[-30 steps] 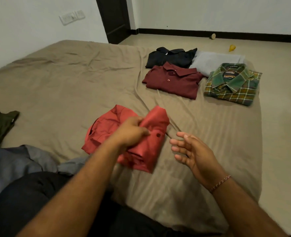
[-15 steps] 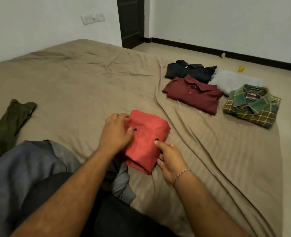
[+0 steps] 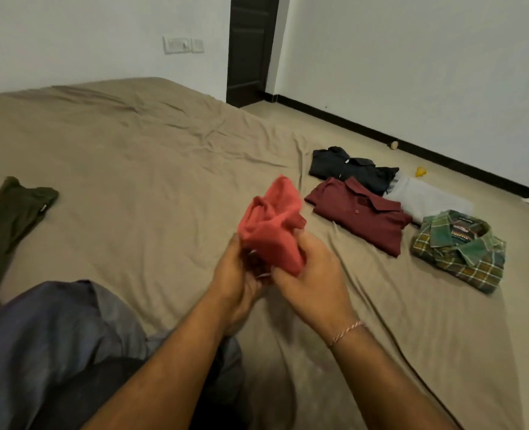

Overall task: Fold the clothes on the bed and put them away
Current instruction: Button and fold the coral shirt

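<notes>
**Inspector:** Hands first. The left hand [image 3: 237, 276] and the right hand [image 3: 311, 274] are both raised above the bed [image 3: 139, 156], close together, and both grip the lower end of the red shirt [image 3: 272, 225]. Fingers of each curl into the cloth; neither hand is free.

**Assistant:** And the garment's attitude?

**Inspector:** Bunched, clear of the sheet. Its long axis runs from the hands up and away, leaning slightly to the right. The upper end stands loose above the knuckles. Whether the fold is intact inside the bundle cannot be told.

**Assistant:** Where does it go from there?

**Inspector:** In my judgement, to the folded stack, which lies ahead and to the right of the hands. Nearest of that group is the maroon polo [image 3: 362, 218], just beyond the red shirt's top end. The plaid shirt [image 3: 462, 249] sits further right, the grey garment [image 3: 424, 200] behind both, and the black shirt [image 3: 350, 169] at the far end. The right hand is the nearer to all of them, so a placement would likely lead from that side.

**Assistant:** Anything outstanding?

**Inspector:** A blue-grey garment [image 3: 49, 330] lies unfolded close by on the left, and a dark green garment [image 3: 8, 212] further off left, well apart from the stack.
</notes>
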The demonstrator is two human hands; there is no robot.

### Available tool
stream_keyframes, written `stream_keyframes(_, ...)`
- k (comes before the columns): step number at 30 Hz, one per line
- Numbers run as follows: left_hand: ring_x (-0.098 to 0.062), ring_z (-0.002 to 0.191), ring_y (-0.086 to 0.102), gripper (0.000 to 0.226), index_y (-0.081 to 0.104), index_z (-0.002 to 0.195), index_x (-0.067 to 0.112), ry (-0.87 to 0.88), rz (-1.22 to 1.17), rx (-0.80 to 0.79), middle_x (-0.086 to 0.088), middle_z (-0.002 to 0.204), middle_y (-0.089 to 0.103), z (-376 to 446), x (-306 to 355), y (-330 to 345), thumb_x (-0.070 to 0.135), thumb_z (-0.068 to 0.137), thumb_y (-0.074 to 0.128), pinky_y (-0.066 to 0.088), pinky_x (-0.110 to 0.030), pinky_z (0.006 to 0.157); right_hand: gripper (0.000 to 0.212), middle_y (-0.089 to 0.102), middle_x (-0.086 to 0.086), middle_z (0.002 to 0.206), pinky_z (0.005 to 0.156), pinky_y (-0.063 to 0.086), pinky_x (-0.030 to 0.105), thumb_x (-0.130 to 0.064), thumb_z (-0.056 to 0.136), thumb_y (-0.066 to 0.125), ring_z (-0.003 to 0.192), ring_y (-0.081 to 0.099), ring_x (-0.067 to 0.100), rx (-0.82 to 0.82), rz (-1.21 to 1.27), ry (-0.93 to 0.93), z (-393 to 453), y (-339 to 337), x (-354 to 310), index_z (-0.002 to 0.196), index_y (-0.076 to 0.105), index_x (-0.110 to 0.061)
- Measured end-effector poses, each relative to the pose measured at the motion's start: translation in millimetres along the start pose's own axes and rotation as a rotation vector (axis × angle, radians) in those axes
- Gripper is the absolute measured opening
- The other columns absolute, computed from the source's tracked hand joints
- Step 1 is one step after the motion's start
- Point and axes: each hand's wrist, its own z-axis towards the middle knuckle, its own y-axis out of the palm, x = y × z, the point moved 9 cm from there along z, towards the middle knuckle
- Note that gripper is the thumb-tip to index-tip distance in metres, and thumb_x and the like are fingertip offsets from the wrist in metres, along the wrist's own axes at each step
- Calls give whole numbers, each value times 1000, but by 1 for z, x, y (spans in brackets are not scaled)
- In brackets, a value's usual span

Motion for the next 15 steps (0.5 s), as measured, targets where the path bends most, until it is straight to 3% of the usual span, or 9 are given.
stream_keyframes(2, -36, 120, 67, 58, 67, 133, 17, -64, -139, -34, -20, 134, 68, 6, 7, -3, 59, 104, 37, 51, -52, 105, 30, 66, -3, 121, 103, 48, 38, -27, 77, 66, 118, 59, 17, -72, -325, -201, -5, 11, -11, 106, 61, -22)
stream_keyframes(4, -36, 117, 69, 68, 65, 138, 9, -178, -136, -42, -24, 134, 67, 8, 4, -10, 62, 101, 41, 51, -50, 106, 49, 54, 2, 146, 121, 29, 54, -33, 78, 63, 144, 41, 23, -253, -500, -183, -20, 36, 8, 125, 57, -21)
stream_keyframes(7, -34, 104, 74, 58, 77, 119, 4, -263, 160, -42, -25, 123, 72, 6, -3, -28, 52, 102, 51, 53, -47, 101, 54, 40, 1, 159, 124, 13, 62, -38, 81, 62, 155, 22, 24, -552, -541, -117, -52, 73, 42, 132, 52, -21)
stream_keyframes(9, -34, 99, 75, 50, 76, 117, 2, -267, 311, -60, -25, 119, 73, 2, -2, -35, 45, 92, 71, 56, -48, 98, 50, 29, -3, 166, 126, 6, 60, -40, 83, 65, 158, 10, 19, -659, -476, -90, -71, 85, 54, 128, 50, -23)
stream_keyframes(11, -33, 102, 75, 63, 71, 123, 4, -165, 471, -112, -23, 119, 74, 5, 3, -36, 34, 71, 93, 59, -45, 94, 46, 31, -7, 164, 126, 8, 56, -44, 84, 67, 158, 11, 15, -636, -382, -80, -78, 86, 60, 125, 53, -26)
stream_keyframes(15, -33, 116, 71, 72, 60, 133, 12, -39, 640, -211, -16, 124, 74, 5, 5, -26, 7, 68, 92, 58, -41, 96, 34, 57, -6, 140, 120, 34, 40, -45, 87, 65, 144, 42, 12, -466, -161, -82, -65, 69, 62, 114, 64, -25)
